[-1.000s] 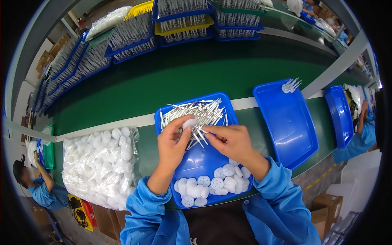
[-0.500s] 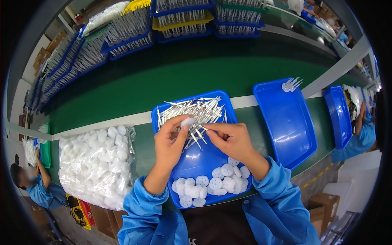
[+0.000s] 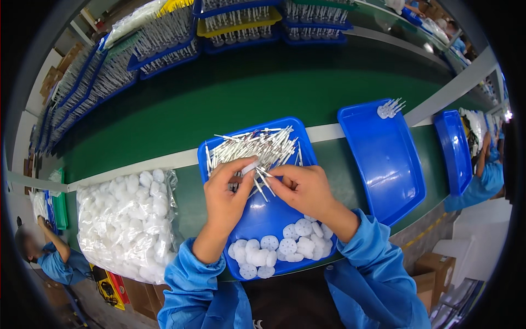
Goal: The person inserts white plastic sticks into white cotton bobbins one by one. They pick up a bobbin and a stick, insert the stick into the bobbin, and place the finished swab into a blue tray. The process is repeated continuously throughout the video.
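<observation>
My left hand (image 3: 226, 192) is closed, pinching a round white plastic disc (image 3: 250, 166) between thumb and fingers. Thin white sticks (image 3: 262, 181) stand out from that disc. On the other side my right hand (image 3: 307, 191) is closed on one of these sticks, its fingertips close against the disc. Both hands are above a blue tray (image 3: 263, 211). Loose white sticks (image 3: 249, 147) lie heaped in its far half. Along its near edge rest several perforated white discs (image 3: 298, 241). How the sticks sit in the held disc is partly hidden by my fingers.
A clear bag of white discs (image 3: 126, 225) lies to the left. Rightward is another blue tray (image 3: 386, 170) with disc-and-stick pieces (image 3: 390, 108) in its far corner. Stacked trays (image 3: 238, 24) stand across the green table (image 3: 230, 82). Co-workers sit at both sides.
My right hand has shifted slightly left and down, bringing its fingertips closer to the disc. The left hand keeps its hold. The whole view has shifted a little.
</observation>
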Motion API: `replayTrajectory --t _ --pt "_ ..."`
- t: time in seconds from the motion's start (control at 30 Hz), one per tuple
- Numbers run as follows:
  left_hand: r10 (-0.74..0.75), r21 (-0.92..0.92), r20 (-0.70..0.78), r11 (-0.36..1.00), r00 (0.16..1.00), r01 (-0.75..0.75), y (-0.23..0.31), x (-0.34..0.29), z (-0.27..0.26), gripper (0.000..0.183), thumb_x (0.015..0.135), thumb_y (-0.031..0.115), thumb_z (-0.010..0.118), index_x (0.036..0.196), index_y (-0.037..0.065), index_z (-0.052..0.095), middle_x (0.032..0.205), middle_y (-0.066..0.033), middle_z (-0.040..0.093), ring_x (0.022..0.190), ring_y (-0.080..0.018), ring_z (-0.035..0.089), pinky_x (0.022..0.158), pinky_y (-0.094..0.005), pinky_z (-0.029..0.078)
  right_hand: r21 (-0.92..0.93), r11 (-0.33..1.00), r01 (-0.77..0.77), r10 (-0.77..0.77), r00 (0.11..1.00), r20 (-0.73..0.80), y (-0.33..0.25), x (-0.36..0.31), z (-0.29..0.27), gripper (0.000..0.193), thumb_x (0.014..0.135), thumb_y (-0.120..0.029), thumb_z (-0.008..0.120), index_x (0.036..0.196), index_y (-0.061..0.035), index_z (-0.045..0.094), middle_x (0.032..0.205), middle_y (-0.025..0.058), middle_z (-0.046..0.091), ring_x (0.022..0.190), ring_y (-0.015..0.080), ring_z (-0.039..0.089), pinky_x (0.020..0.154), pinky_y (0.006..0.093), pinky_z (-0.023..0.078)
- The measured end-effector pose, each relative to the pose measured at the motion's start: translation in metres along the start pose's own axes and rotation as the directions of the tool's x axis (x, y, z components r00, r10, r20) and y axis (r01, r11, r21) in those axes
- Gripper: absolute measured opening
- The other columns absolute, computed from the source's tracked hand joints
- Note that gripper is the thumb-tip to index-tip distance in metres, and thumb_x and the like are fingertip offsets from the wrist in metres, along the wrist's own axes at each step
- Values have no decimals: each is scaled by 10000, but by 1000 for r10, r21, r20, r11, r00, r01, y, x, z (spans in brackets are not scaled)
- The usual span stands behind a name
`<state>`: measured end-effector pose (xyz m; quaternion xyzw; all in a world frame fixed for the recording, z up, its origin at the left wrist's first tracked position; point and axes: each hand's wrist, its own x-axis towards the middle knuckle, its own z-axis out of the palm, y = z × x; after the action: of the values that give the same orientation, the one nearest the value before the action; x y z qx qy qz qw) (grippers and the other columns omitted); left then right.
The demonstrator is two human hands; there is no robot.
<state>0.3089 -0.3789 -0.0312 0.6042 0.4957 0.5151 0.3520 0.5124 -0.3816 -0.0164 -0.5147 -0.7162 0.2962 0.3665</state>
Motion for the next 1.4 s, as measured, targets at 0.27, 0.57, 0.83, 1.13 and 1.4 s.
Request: replayTrajectory --t 0.27,0.57,0.83,1.13,1.4 --pt "190 232 35 953 981 -193 10 -3 2 308 879 -29 826 1169 74 830 945 -106 788 779 -199 730 693 -309 601 41 998 -49 50 998 -27 0 1 2 152 937 -285 814 919 -134 801 756 76 764 671 275 763 602 384 583" --pt "216 411 32 887 976 -210 12 -10 9 291 853 76 871 1141 90 828 821 -93 757 701 -212 730 635 -332 579 -273 936 224 -274 948 -163 5 2 7 102 920 -235 804 878 -149 771 690 58 712 593 293 692 569 414 545" --pt "48 201 30 978 998 -53 9 -12 8 302 911 80 844 1203 44 778 947 -109 805 776 -194 765 685 -306 599 -248 936 249 -293 943 -159 6 9 11 87 905 -219 820 897 -150 769 709 50 725 592 282 690 576 399 540" --pt "164 149 105 973 981 -178 14 -1 -5 427 821 93 903 1220 52 754 1194 -105 758 1080 -280 699 914 -381 557 -45 943 330 -332 918 -216 6 15 -5 248 862 -115 865 1103 -90 810 984 70 792 815 228 751 770 333 587" --pt "460 320 114 822 880 -471 20 -1 -2 476 717 63 927 1168 100 782 1173 -54 745 1066 -291 675 893 -403 547 389 919 64 -64 998 -14 -6 6 -1 286 912 -33 818 1189 -28 751 979 62 761 879 142 727 830 312 588"
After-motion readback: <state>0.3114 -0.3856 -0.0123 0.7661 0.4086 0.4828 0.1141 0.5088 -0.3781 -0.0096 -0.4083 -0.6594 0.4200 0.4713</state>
